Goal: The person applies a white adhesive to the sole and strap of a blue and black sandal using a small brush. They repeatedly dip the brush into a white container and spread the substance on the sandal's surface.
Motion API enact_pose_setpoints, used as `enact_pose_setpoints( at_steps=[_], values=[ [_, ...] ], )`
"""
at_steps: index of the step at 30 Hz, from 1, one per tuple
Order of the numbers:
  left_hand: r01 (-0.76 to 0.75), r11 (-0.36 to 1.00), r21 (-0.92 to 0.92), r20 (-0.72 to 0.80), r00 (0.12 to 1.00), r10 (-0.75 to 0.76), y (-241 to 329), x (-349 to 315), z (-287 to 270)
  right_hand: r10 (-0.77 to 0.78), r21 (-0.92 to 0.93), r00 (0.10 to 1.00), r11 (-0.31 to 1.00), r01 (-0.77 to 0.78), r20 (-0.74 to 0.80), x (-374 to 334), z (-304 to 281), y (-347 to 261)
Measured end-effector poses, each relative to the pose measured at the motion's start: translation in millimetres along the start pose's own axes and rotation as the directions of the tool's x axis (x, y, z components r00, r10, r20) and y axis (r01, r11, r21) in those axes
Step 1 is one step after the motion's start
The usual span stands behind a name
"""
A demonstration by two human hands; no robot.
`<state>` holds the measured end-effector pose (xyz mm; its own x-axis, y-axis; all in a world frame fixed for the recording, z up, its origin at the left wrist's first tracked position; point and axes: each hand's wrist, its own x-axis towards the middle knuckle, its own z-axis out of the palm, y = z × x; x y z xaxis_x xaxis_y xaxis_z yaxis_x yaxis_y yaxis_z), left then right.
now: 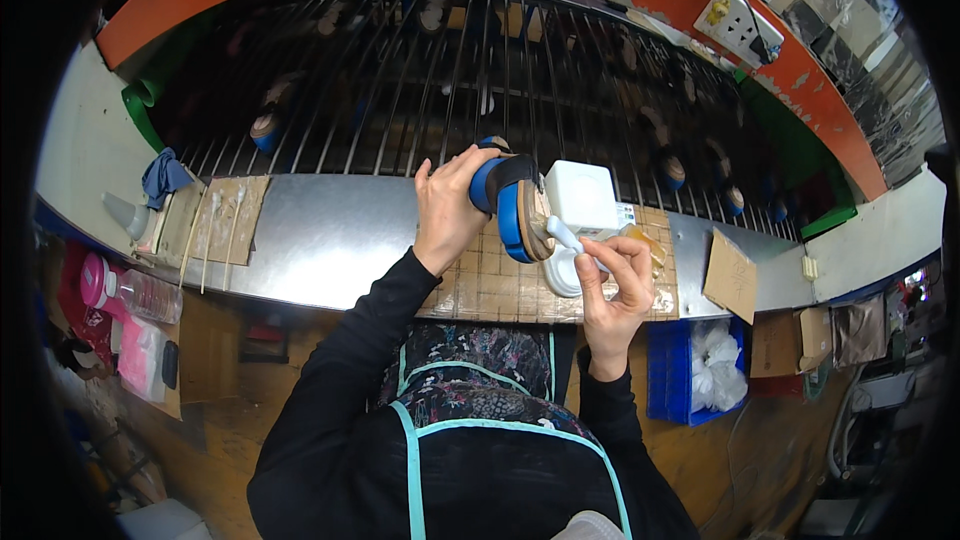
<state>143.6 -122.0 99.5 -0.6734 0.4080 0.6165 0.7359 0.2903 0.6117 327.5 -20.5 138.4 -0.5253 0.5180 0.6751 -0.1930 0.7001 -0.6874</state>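
Observation:
My left hand (447,208) grips a blue and black shoe (508,202), holding it on its side with the tan sole facing right. My right hand (612,285) pinches a small white brush (563,234) whose tip touches the sole's edge. Both hands work above a tan gridded mat (490,285) on the metal workbench (320,230). Just behind the brush stand a white square container (582,194) and a white round pot (562,272), partly hidden by my right hand.
A rack of dark metal rods (450,70) with several shoes on it runs behind the bench. Brushes on cardboard (222,220) and a blue rag (163,176) lie at left. A cardboard piece (730,275) and a blue bin (700,370) sit at right.

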Motion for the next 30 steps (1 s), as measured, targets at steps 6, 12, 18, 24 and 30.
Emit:
enact_pose_setpoints(
  at_steps=[6,12,18,24,30],
  values=[
    [0.01,0.998,-0.068,0.21,0.978,0.005,3.8,6.1,-12.3,-0.058,0.021,0.998,0.998,0.057,0.026,20.3,0.0,-4.1],
    [0.143,0.971,-0.191,0.428,0.902,-0.049,4.7,1.7,-17.8,-0.116,0.011,0.991,0.993,0.116,0.072,37.9,1.1,-6.0],
    [0.364,0.91,-0.197,0.722,0.682,-0.116,0.2,-0.1,-23.7,-0.133,0.034,0.979,0.991,0.129,0.156,49.3,-0.9,-3.9],
    [0.498,0.813,-0.301,0.84,0.543,-0.022,-0.6,-12.4,-23.9,-0.129,0.118,0.973,0.987,0.108,0.19,44.9,0.8,7.1],
    [0.744,0.612,-0.267,0.94,0.342,-0.005,3.1,-28.0,-25.7,-0.111,0.097,0.968,0.991,0.091,0.227,27.6,-2.3,24.1]
  ],
)
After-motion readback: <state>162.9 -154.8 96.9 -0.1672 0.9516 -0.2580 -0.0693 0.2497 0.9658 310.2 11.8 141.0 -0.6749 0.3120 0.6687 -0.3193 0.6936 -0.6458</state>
